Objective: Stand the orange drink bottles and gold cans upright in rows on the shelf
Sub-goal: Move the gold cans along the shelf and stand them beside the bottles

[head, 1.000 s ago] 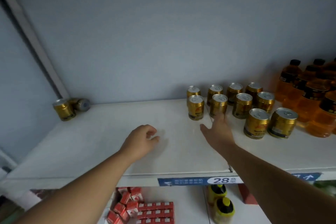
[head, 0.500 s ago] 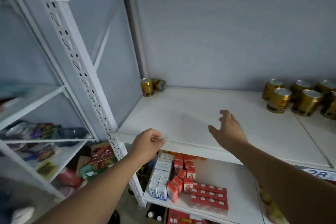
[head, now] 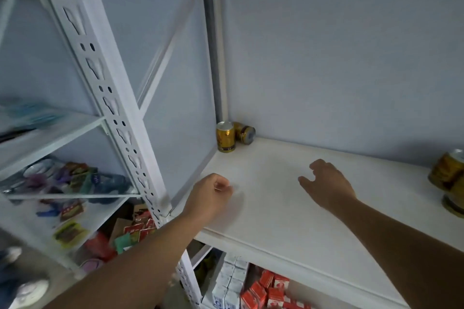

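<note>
A white shelf [head: 288,213] fills the middle of the head view. In its far left corner one gold can [head: 225,136] stands upright, and a second gold can [head: 244,133] lies on its side just behind it. Another gold can [head: 449,178] shows blurred at the right edge. My left hand [head: 209,195] hovers over the shelf's front left part, fingers curled in with nothing in them. My right hand [head: 326,183] hangs over the middle of the shelf, fingers loosely apart and holding nothing. No orange bottles are in view.
A white perforated upright post [head: 113,108] stands left of the shelf. Beyond it, side shelves [head: 50,133] hold blurred snack packets. The lower shelf carries red cartons [head: 271,291] and white cartons [head: 226,291].
The view has swung left, so the rows of cans and bottles slid out at the right. Both hands moved left over the shelf toward the two corner cans.
</note>
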